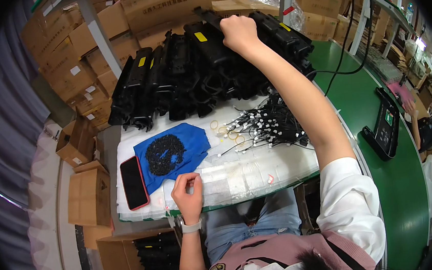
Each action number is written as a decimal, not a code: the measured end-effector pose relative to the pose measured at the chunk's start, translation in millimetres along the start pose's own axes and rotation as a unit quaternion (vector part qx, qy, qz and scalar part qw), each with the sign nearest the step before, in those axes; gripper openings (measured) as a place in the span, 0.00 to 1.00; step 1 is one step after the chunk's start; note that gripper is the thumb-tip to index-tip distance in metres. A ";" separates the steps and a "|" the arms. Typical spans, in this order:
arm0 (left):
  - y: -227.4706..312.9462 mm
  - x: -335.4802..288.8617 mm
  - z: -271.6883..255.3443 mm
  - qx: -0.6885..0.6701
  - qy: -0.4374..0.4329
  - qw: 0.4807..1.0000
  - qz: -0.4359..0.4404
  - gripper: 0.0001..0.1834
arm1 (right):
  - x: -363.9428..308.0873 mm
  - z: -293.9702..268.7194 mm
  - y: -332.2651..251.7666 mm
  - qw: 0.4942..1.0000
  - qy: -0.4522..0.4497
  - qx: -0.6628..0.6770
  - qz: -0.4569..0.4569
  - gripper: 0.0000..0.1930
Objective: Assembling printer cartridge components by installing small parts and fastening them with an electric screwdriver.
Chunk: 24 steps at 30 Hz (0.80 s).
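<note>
My right hand (239, 31) is stretched out to the far side of the table, its fingers closed round the end of a long black plastic housing (209, 18). Under and beside it, several more black housings (177, 53) are piled up, some with yellow labels. My left hand (188, 195) rests at the table's near edge with thumb and fingers curled together; whatever it may pinch is too small to make out. Just beyond it lies a blue cloth (192, 137) bearing a heap of small black parts (165, 155). Black cables with white connectors (271, 122) lie bunched in the middle.
A red-edged phone (134, 183) lies left of the cloth. Rubber bands (233, 135) sit near the cables. On the green conveyor (406, 190) to the right lies another black housing (383, 125); another person's arm (413, 117) is beyond. Cardboard boxes (164, 8) stack behind.
</note>
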<state>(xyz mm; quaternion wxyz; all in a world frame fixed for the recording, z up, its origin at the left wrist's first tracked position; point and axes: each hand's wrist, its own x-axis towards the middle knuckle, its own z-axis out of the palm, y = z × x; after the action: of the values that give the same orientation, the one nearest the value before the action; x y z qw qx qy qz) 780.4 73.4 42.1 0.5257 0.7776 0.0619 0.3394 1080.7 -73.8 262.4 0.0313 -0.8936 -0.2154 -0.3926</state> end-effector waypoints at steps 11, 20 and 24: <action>-0.5 -3.2 3.3 -0.003 0.003 1.000 -0.005 0.03 | -0.4 -32.0 66.4 0.986 0.082 0.122 0.081 0.11; 34.8 5.1 6.1 0.083 0.056 0.977 0.188 0.39 | -189.3 -102.0 75.1 0.813 -0.147 0.535 0.175 0.19; 42.2 21.0 23.7 0.239 0.000 0.930 0.281 0.44 | -254.5 -55.7 70.9 0.783 -0.325 0.495 0.193 0.27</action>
<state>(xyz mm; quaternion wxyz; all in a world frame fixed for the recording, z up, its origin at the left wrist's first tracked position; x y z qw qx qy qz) 799.5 46.1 83.0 0.2077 0.8656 -0.0801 0.4485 918.9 -242.3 126.9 0.4726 -0.8529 -0.2000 0.0954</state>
